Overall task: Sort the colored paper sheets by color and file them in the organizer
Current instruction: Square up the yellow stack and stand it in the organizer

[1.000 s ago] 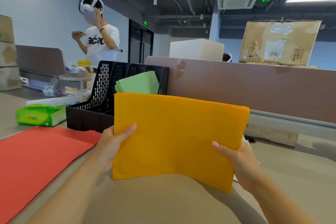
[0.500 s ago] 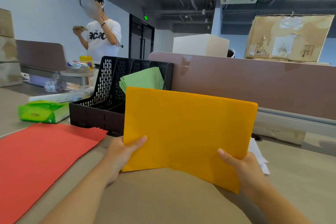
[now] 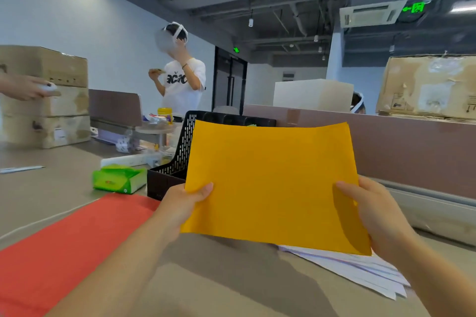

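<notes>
I hold a stack of orange paper sheets upright above the desk. My left hand pinches its lower left edge and my right hand grips its lower right edge. Behind the stack stands the black mesh organizer, mostly hidden; only a sliver of green paper shows above the orange edge. Red sheets lie flat on the desk at the left. Pale white and lilac sheets lie fanned on the desk under my right hand.
A green tissue pack lies left of the organizer. A brown desk partition runs behind it. Cardboard boxes are stacked at far left, where another hand reaches in. A person in a white T-shirt stands beyond the desk.
The orange stack has risen off the desk and now covers the green sheets in the organizer. The view has swung left and up, showing the boxes and the pale sheets below.
</notes>
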